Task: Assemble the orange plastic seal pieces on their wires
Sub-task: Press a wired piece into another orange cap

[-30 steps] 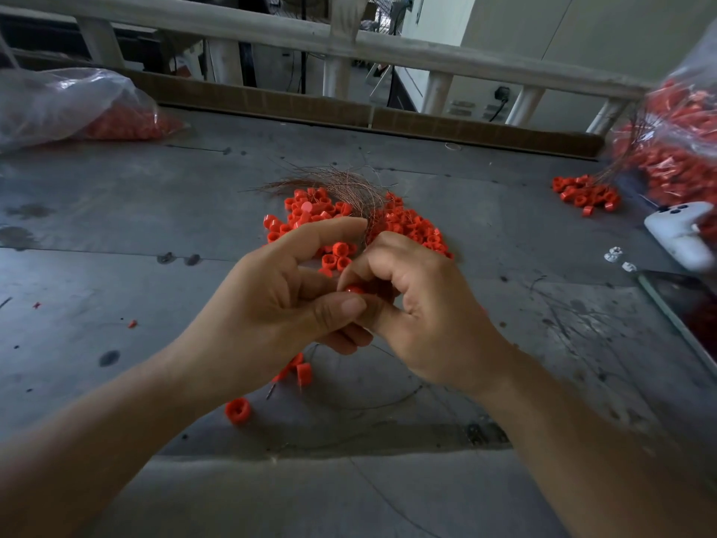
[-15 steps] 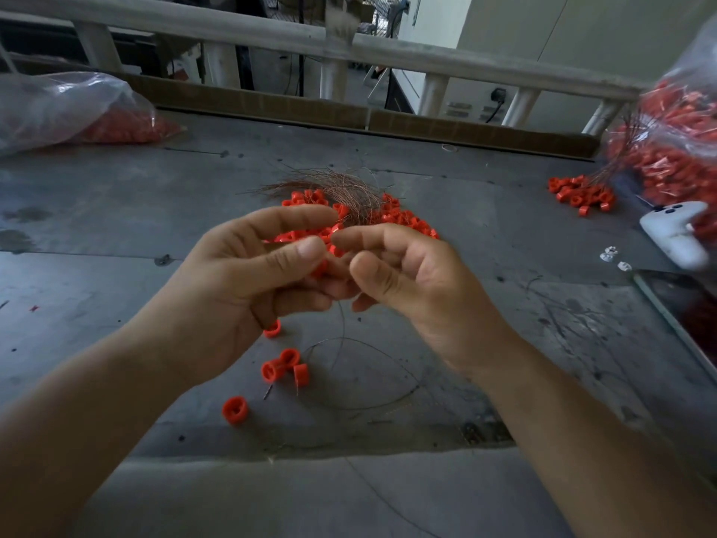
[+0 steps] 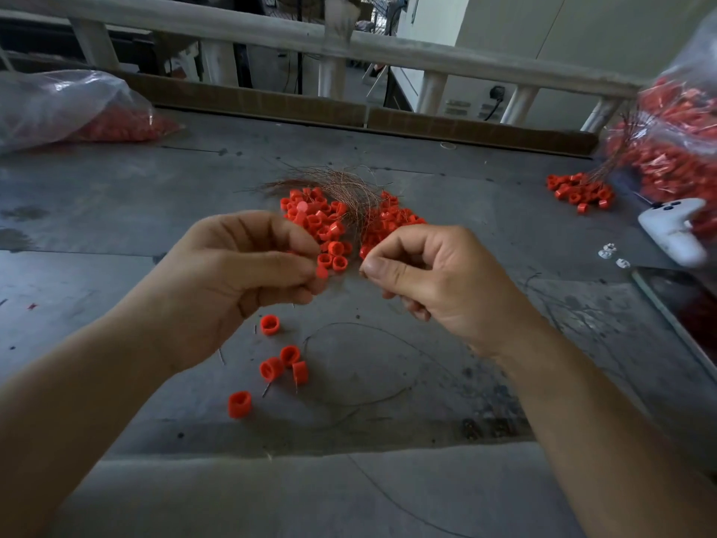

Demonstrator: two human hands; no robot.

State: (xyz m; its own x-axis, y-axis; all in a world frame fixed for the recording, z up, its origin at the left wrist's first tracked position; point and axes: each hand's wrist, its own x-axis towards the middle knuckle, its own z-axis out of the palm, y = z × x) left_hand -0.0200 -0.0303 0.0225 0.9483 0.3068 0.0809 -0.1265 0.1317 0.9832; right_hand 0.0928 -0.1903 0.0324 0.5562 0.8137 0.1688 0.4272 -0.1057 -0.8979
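Left hand (image 3: 240,277) pinches 1 seal piece (image 3: 322,271), likely light and rigid, by its sides; right hand (image 3: 430,281) pinches the wire (image 3: 349,324), likely springy, near its tip.

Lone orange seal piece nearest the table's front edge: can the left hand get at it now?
Probably yes: the lone piece lies uncovered near the left hand, though that hand pinches another piece.

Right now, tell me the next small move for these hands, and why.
The left hand pinches an orange piece at its fingertips. The right hand pinches what looks like a thin wire, hard to make out. A gap separates them. So probably bring the hands together and thread the wire into the piece.
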